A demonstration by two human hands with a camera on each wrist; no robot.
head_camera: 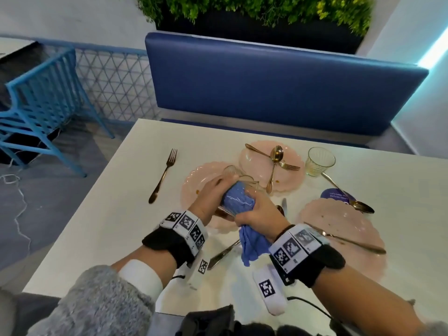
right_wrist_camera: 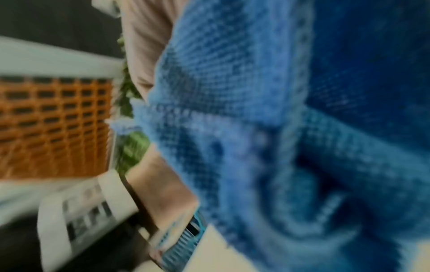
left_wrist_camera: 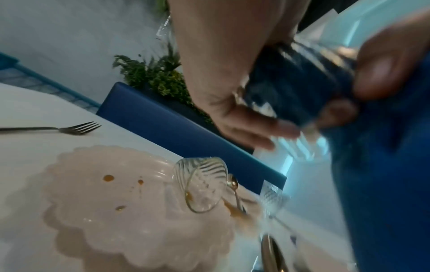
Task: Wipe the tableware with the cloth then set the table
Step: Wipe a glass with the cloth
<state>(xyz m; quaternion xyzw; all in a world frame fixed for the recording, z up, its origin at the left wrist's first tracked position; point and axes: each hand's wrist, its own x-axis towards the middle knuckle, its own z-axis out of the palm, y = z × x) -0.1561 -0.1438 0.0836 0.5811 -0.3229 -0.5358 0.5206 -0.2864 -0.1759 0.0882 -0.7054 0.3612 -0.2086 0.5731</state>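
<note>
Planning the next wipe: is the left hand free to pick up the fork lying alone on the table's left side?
Probably not yet. The left hand grips the glass that the right hand is wiping with the blue cloth. The fork itself lies in the open, with nothing between.

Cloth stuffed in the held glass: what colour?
Blue cloth, with a fine waffle-like weave; right wrist view shows it best, though blurred.
</note>
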